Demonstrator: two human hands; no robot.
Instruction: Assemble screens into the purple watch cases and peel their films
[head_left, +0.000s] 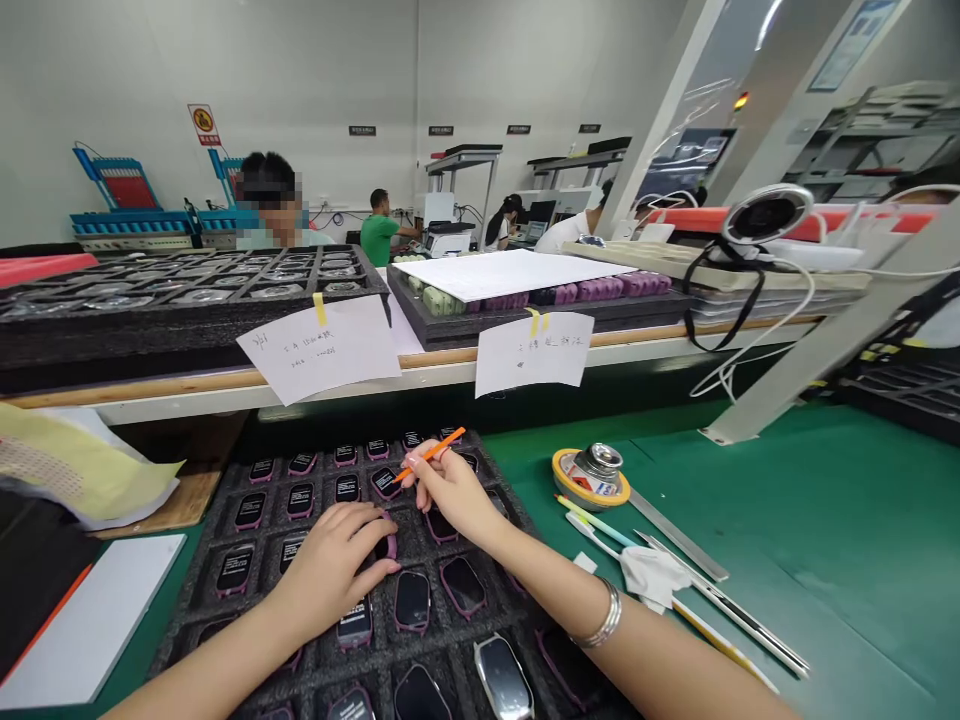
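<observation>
A black foam tray (300, 640) full of smartwatch bodies lies before me, many with purple cases and white text on dark screens. My left hand (337, 550) rests over the tray's middle, its fingers curled around a purple smartwatch (388, 545) that they partly hide. In a pinch between thumb and fingers, my right hand (454, 490) holds a thin orange stick (442, 443) slanting across the tray. Its lower end is at or just above another smartwatch (385, 483); whether it touches the screen I cannot tell. A silver-cased watch (504, 677) lies nearer to me.
Right of the tray, on the green mat (817, 520), are a yellow tape roll (559, 470), a toothbrush (592, 535), a crumpled white cloth (654, 577) and a steel ruler (679, 537). A shelf (435, 370) with more trays crosses ahead. Several people sit beyond.
</observation>
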